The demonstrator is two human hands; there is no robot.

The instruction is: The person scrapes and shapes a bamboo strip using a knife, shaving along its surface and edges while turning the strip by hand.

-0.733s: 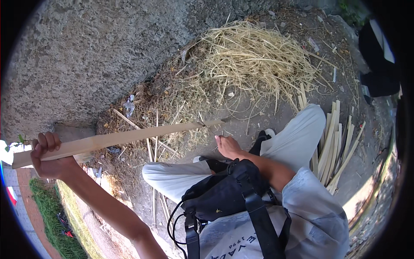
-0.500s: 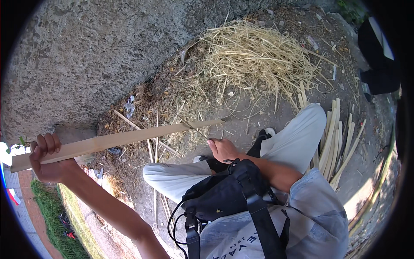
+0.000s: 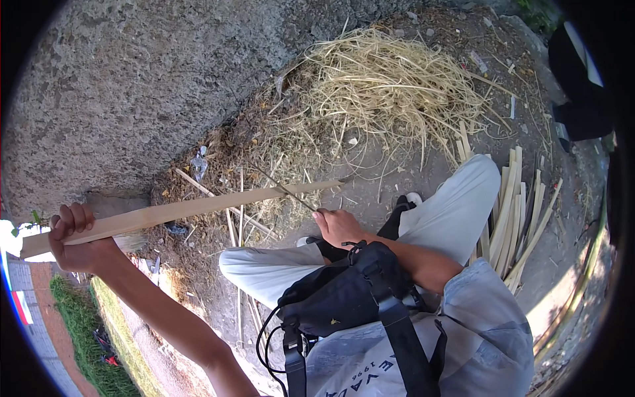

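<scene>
My left hand (image 3: 76, 238) is closed around the wide end of a long, pale split-bamboo slat (image 3: 178, 210). The slat stretches to the right in front of me and narrows to a dark-tipped end over the ground. In my right hand (image 3: 338, 226), closed above my crossed legs, is a knife with a thin dark blade (image 3: 283, 188). The blade points up and to the left, crossing the slat near its narrow end. My fingers hide the knife's handle.
A heap of curly pale shavings (image 3: 397, 83) lies ahead, beside a rough grey wall (image 3: 145, 86). Several split strips (image 3: 512, 218) rest by my right knee. Thin sticks (image 3: 238, 231) lie left of my legs. A black bag (image 3: 340, 298) hangs at my front.
The knife blade has swung, and more of it now reaches past the slat's far edge. Both hands stay in nearly the same places.
</scene>
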